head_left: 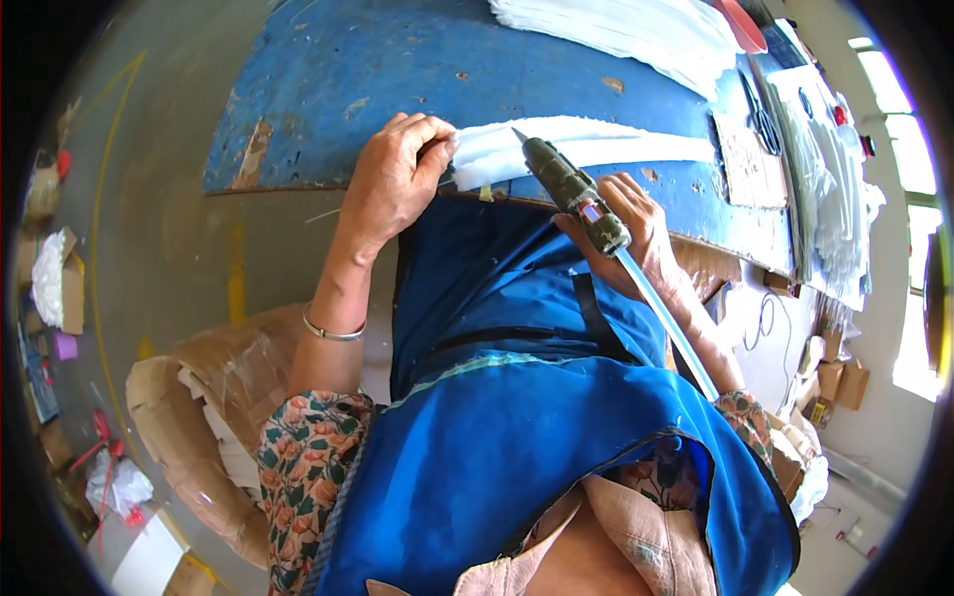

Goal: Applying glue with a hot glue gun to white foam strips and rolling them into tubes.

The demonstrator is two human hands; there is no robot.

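White padded strip [586, 149] lies along the near edge of the blue worktable [397, 70]. Left hand [397, 179] is closed, pinching the strip's end at its 9 o'clock. Right hand [636, 233] is wrapped round a glue gun [566, 189], nozzle touching the strip. Gluing appears under way; the next bead likely needs a steady nozzle. At the table's 1 o'clock, stacked white sheets [636, 30]; at 7 o'clock, a cardboard box [199, 427] on the concrete floor.

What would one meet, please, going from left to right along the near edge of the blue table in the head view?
Left hand → white strip → glue gun → right hand → scissors, all along the table.
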